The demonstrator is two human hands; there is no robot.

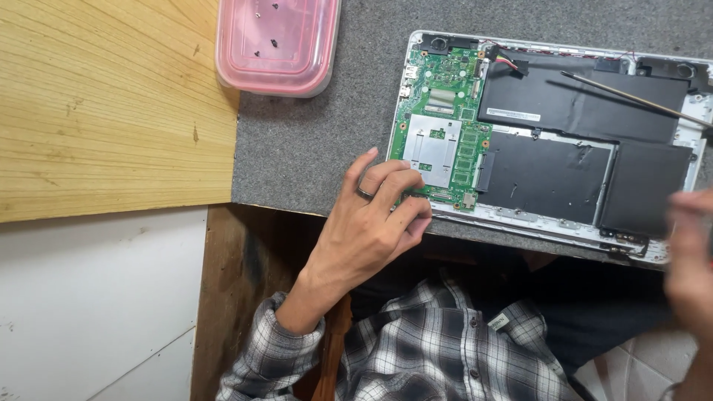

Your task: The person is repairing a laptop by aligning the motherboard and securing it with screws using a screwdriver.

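Grey mat (312,141) on wooden bench (104,104), left hand (371,230) open on opened laptop (549,141), right hand (691,260) blurred, grip unclear

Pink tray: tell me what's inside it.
The pink tray holds a few small dark bits, probably screws, scattered on its floor. Its far end is cut off by the frame's top edge, so anything there stays unseen.

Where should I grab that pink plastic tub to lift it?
Probably grip the pink tub by its two long side walls just under the rim, coming from above. It sits flat and upright on the grey mat, its near corners are free, and tiny screws lie loose inside.
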